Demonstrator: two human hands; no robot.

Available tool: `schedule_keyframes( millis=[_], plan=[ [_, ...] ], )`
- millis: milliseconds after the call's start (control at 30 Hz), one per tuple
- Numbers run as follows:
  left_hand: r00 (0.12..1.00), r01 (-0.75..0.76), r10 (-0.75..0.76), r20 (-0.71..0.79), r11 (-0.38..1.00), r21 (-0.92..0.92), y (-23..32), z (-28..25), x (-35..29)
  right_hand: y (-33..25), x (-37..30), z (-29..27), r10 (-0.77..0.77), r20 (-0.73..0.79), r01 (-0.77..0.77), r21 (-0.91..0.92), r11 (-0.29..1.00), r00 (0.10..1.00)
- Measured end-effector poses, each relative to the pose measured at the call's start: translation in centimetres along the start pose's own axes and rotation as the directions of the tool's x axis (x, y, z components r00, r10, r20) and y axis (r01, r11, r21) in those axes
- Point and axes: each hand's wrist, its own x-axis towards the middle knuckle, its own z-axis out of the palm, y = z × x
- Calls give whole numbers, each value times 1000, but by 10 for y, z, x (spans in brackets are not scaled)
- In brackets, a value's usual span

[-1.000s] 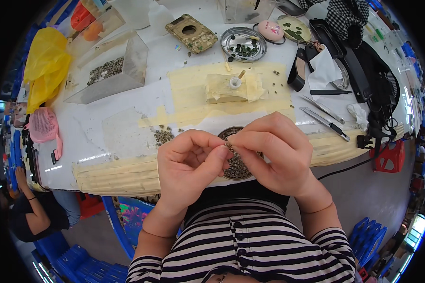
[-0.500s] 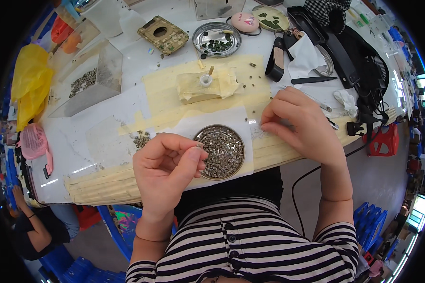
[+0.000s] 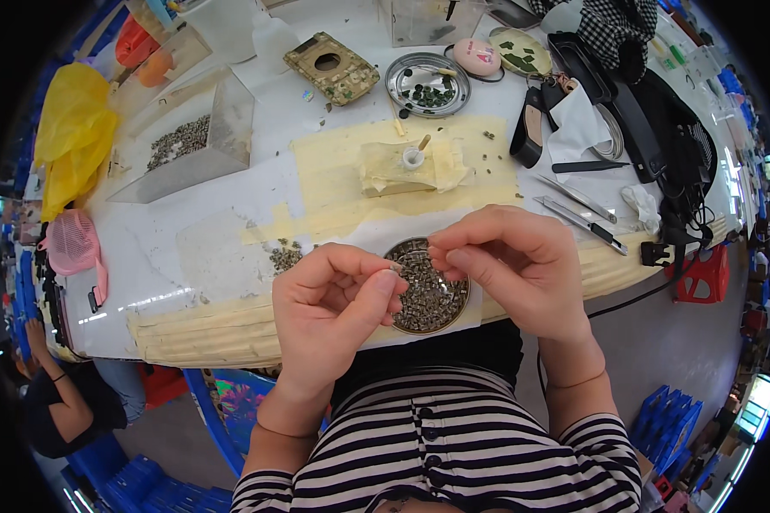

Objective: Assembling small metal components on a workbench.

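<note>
Over the left part of a round dish (image 3: 429, 332) full of small grey-brown metal pieces (image 3: 432, 301), my left hand (image 3: 334, 312) is closed in a pinch. A tiny metallic piece (image 3: 395, 267) shows at its thumb and index fingertips. My right hand (image 3: 526, 269) is also pinched, close by at the dish's upper right rim. Whatever its fingertips hold, if anything, is too small to make out. Beyond the hands stands a block wrapped in yellowish tape (image 3: 389, 175), with a white cup (image 3: 412, 158) and a short stick on top.
Loose pieces (image 3: 287, 255) lie left of the dish. Tweezers (image 3: 580, 198) and a craft knife (image 3: 583, 226) lie at the right. Farther back are a clear bin (image 3: 246, 137), a metal plate (image 3: 464, 103) of dark green bits and a camouflage-patterned box (image 3: 351, 77). Another person sits at far left.
My right hand has moved left, from beside the tweezers to the dish, close to my left hand. The left hand keeps its pinch. The whole view has shifted slightly.
</note>
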Motion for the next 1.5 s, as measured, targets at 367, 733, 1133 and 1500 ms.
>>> schedule_keyframes(
  millis=[367, 733, 1133, 1500],
  plan=[
    [985, 145, -137, 101, 986, -79, 4, -3, 2, 7, 4, 7, -48, 78, 40, 105, 994, 996],
    [955, 260, -227, 191, 952, -165, 5, -4, 6, 8, 6, 9, -131, 135, 130, 19, 991, 982],
    [955, 240, -217, 202, 966, -98, 9, -7, 4, 6, 6, 14, -59, 116, 48, 98, 994, 991],
    [995, 52, -42, 90, 992, -113, 1, -5, 3, 10, 2, 29, -525, 61, 476, -519, 710, 849]
  ],
)
